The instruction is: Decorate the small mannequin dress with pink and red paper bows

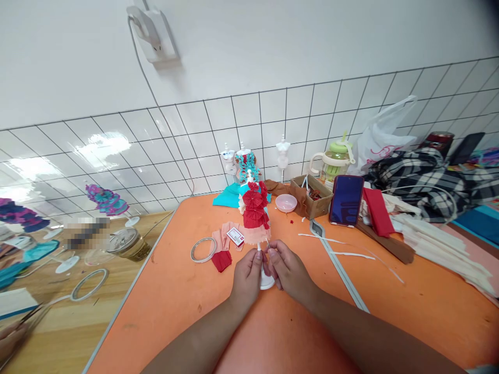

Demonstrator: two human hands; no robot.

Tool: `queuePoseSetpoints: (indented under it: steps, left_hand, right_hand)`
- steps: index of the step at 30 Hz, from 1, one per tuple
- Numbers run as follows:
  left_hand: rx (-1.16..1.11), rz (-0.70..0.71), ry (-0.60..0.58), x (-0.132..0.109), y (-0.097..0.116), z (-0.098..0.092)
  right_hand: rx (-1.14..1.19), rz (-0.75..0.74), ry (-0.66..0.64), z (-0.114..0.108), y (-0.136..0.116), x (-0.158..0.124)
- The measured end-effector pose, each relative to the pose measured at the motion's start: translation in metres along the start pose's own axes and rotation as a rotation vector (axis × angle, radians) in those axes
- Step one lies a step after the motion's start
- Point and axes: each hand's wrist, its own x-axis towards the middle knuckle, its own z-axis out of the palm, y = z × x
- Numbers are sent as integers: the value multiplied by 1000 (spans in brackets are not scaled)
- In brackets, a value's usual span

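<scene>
A small white dress-form mannequin in a ruffled red paper dress (253, 205) with a pale pink hem (255, 235) stands upright before me. My left hand (246, 272) is closed at the thin stand under the hem, its thumb against the pole. My right hand (287, 266) pinches a thin pale stick-like piece (267, 242) close to the hem; its exact kind is too small to tell. Below both hands shows the round white base (267, 282). Left of the dress lie pink crepe paper (221, 240), a red piece (221, 261), a small white-and-red box (235, 237) and a tape roll (203, 250).
Behind stand other mini mannequins (283, 151), a pink bowl (286, 203) and a cardboard box (312, 200). A phone (346, 200), a green-lidded bottle (337, 158) and paper strips (440, 244) are rightward. At the left wooden table, another person's hand (11, 337) holds scissors.
</scene>
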Motion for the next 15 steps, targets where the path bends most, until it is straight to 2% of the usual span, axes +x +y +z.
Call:
queuePoseSetpoints:
  steps: [15]
  left_hand:
    - [-38,-12,-31,0,0,0]
  right_hand:
    - [-15,-17,7,1,1,-1]
